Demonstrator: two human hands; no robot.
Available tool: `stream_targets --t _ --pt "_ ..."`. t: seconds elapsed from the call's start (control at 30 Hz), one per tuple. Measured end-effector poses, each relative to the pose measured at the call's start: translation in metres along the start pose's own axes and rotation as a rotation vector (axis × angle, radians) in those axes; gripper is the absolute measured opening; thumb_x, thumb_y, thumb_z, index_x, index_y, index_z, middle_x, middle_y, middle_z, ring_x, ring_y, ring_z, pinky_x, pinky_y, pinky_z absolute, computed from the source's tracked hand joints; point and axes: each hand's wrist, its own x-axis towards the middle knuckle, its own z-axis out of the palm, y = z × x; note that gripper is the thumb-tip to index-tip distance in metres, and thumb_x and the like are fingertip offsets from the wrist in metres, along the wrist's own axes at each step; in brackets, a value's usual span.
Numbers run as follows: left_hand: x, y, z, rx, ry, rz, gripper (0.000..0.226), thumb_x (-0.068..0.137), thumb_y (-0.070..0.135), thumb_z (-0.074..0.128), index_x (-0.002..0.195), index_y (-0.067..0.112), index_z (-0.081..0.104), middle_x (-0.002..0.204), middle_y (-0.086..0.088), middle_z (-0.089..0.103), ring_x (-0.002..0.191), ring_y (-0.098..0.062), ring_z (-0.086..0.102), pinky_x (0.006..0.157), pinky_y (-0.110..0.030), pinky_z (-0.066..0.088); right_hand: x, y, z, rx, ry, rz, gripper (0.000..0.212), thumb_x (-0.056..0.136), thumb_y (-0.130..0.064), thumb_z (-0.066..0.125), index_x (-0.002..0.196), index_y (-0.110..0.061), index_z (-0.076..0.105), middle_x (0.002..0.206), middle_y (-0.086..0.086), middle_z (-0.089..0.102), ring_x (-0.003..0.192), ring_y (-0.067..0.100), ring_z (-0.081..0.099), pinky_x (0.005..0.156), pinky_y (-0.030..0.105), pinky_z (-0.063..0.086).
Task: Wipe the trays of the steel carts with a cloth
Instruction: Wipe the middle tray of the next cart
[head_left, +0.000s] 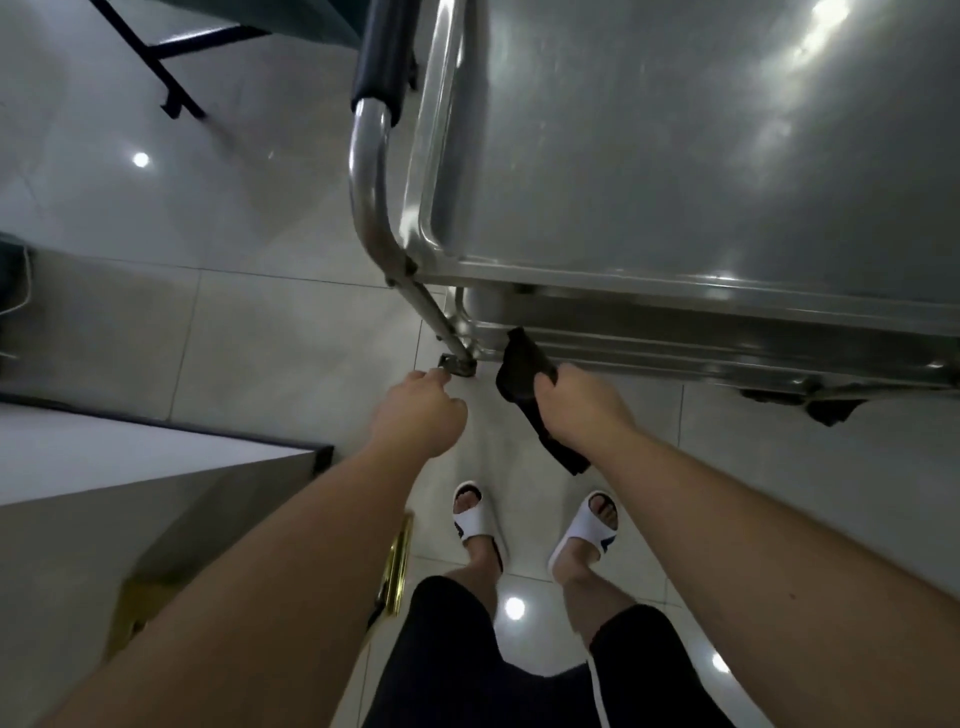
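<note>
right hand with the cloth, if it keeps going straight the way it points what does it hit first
Most likely the rim of the lower tray: the right hand points up at it, black cloth leading. Depth is unclear.

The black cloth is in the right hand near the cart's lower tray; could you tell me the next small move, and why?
Probably slide the black cloth forward onto the lower steel tray and start wiping: the right hand grips it just at that tray's edge.
</note>
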Motion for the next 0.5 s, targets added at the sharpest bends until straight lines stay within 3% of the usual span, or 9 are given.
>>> stream_targets --t 0.2,0.37,0.43,0.5 --pt "0.076 -0.004 0.021 -0.089 0.127 -0.018 0.056 0.099 0.038 0.051 0.152 0.022 0.045 0.15 -0.009 0.05 0.136 -0.036 0.051 0.109 -0.048 0.045 0.063 0.004 0.024 0.033 0.071 0.025 0.048 0.107 -0.05 0.035 0.126 -0.013 0.059 0.124 0.016 0.064 0.114 0.038 0.061 0.094 0.045 0.051" --pt "0.136 -0.016 0.033 -0.244 0.356 -0.103 0.064 0.096 0.047 0.061 0.15 0.017 0.046 0.143 -0.009 0.057 0.132 -0.034 0.055 0.101 -0.045 0.046 0.112 -0.001 0.053 0.151 0.233 -0.102 0.037 0.107 -0.046 0.039 0.126 -0.016 0.051 0.114 0.014 0.066 0.107 0.041 0.063 0.083 0.046 0.049" --pt "0.154 -0.022 0.038 -0.397 0.471 -0.052 0.061 0.093 0.05 0.067 0.144 0.019 0.052 0.134 -0.004 0.062 0.124 -0.028 0.06 0.094 -0.039 0.047 0.133 -0.006 0.059 0.15 0.352 -0.217 0.037 0.107 -0.042 0.041 0.131 -0.015 0.049 0.116 0.018 0.066 0.107 0.042 0.063 0.079 0.044 0.045" --pt "0.172 -0.026 0.044 -0.555 0.556 0.052 0.046 0.093 0.048 0.071 0.129 0.023 0.06 0.119 0.006 0.067 0.109 -0.016 0.064 0.089 -0.033 0.048 0.156 -0.017 0.062 0.126 0.472 -0.318 0.037 0.106 -0.041 0.042 0.133 -0.015 0.049 0.115 0.019 0.068 0.106 0.043 0.063 0.076 0.043 0.041"
